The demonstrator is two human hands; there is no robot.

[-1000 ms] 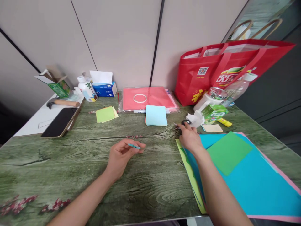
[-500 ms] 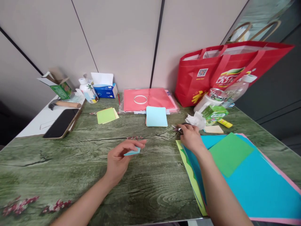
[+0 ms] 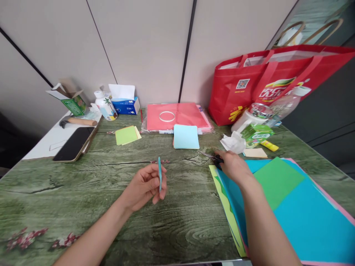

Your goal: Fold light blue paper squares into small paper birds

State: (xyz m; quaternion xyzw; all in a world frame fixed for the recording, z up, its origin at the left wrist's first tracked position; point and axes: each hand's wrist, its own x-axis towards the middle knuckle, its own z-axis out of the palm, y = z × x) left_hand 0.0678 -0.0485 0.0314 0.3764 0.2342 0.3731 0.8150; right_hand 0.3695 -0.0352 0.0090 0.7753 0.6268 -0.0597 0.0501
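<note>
Fingers (image 3: 154, 186), left, pinch blue paper (image 3: 159, 176); scissors (image 3: 208, 156) near tissue (image 3: 233, 142).

Left hand (image 3: 144, 186) pinches, palm up (fingers curled), while right hand (image 3: 234, 166) lies outstretched, palm down, fingers closed.

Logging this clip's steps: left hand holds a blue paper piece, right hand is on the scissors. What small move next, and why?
Probably lift the scissors toward the blue paper piece. The right hand is closed over their handles, blades lying on the table, while the left hand pinches the piece upright, edge-on, above the table.
</note>
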